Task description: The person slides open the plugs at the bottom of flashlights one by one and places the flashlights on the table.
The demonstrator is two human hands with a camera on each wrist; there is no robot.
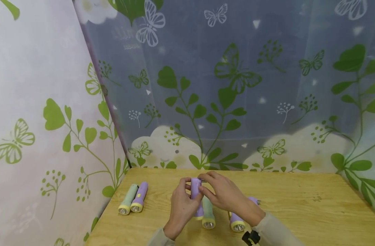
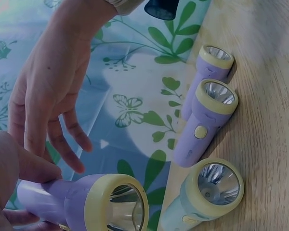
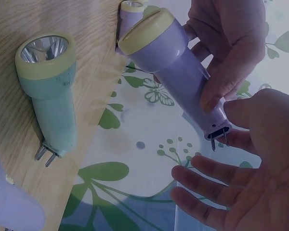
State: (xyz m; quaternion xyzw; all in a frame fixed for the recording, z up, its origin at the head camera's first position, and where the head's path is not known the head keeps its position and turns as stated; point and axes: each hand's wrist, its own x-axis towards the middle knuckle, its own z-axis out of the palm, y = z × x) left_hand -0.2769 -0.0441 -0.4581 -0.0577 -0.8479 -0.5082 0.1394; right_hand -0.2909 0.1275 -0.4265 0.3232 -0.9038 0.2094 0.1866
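Observation:
My left hand [image 1: 182, 206] grips a purple flashlight [image 1: 195, 189] with a yellow rim around its lens. The lens end points down toward me in the head view. Two metal plug prongs stick out of the flashlight's tail in the right wrist view. Beside that tail, my right hand [image 3: 250, 178] has its fingers loosely spread, with the thumb close by the prongs. A pale green flashlight [image 1: 208, 213] lies on the table right next to the held one. Its own prongs [image 3: 45, 156] also stand out from the tail.
Two purple flashlights lie right of the hands, one nearer [image 2: 207, 113] and one behind it [image 2: 213, 65], partly hidden by the right forearm in the head view. A green flashlight [image 1: 129, 198] and a purple one [image 1: 139, 196] lie side by side at the table's left. Patterned curtains [image 1: 187, 136] border the wooden table [image 1: 298, 205].

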